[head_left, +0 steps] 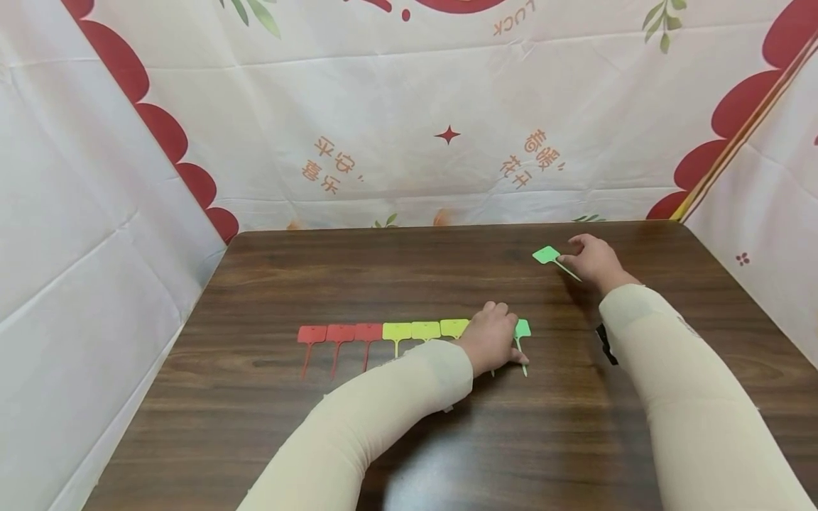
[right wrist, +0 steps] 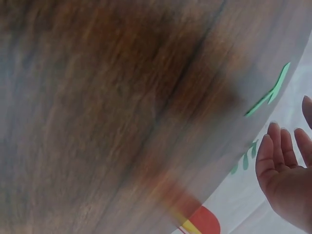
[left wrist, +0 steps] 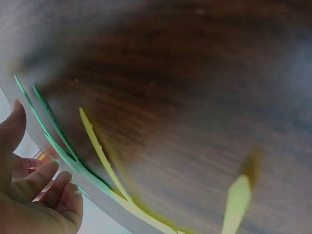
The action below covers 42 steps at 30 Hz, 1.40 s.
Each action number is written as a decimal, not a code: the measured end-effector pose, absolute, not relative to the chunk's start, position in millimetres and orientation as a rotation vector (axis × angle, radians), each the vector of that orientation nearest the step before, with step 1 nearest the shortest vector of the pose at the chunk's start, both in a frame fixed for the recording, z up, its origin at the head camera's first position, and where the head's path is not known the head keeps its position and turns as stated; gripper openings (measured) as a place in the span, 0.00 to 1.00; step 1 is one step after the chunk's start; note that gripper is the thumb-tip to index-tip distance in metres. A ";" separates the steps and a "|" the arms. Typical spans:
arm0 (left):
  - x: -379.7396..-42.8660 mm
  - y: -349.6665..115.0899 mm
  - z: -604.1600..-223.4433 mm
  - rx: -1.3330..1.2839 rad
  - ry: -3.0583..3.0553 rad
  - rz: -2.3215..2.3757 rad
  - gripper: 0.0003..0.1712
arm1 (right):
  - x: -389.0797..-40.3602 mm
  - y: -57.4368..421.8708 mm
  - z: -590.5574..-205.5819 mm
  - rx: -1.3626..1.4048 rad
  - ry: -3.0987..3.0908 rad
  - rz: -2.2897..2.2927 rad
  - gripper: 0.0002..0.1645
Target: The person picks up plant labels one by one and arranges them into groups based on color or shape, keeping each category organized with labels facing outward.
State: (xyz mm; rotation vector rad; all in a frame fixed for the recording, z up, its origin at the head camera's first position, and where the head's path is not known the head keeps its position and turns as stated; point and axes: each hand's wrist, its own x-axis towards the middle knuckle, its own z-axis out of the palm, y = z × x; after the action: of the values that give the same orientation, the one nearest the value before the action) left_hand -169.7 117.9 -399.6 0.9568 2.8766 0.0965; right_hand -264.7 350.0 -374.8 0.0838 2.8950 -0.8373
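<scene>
Plastic plant labels lie side by side in a row on the table: red labels (head_left: 341, 333), then yellow labels (head_left: 397, 331), then green labels (head_left: 522, 328) at the right end. My left hand (head_left: 491, 337) is over the green end and hides part of it. Its thumb is spread from its loosely bent fingers, with the green stems (left wrist: 57, 127) beside them in the left wrist view. Farther back on the right, a single green label (head_left: 547, 255) lies apart. My right hand (head_left: 597, 262) is at its stem, thumb and fingers spread; the right wrist view shows no grip.
The brown wooden table (head_left: 255, 426) ends at a printed white cloth (head_left: 396, 106) behind it. More white cloth (head_left: 83, 248) hangs along the left side. A small black object (head_left: 606, 345) shows at the right sleeve.
</scene>
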 end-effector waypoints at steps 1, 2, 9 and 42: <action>-169.6 118.0 -399.4 0.955 2.875 0.099 0.29 | -265.8 350.6 -376.1 0.090 2.890 -0.831 0.34; -169.5 118.0 -398.9 0.955 2.872 0.101 0.29 | -266.9 351.4 -377.4 0.093 2.889 -0.820 0.34; -169.1 119.6 -398.1 0.965 2.862 0.108 0.28 | -274.0 358.2 -383.3 0.096 2.857 -0.779 0.33; -167.5 123.7 -400.1 0.983 2.854 -0.002 0.33 | -278.5 349.9 -385.4 0.057 2.822 -0.893 0.35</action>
State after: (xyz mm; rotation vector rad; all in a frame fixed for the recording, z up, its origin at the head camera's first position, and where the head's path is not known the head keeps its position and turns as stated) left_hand -167.5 123.7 -400.1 0.9832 2.8538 -0.0020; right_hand -278.5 349.9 -385.4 0.0567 2.8222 -0.8926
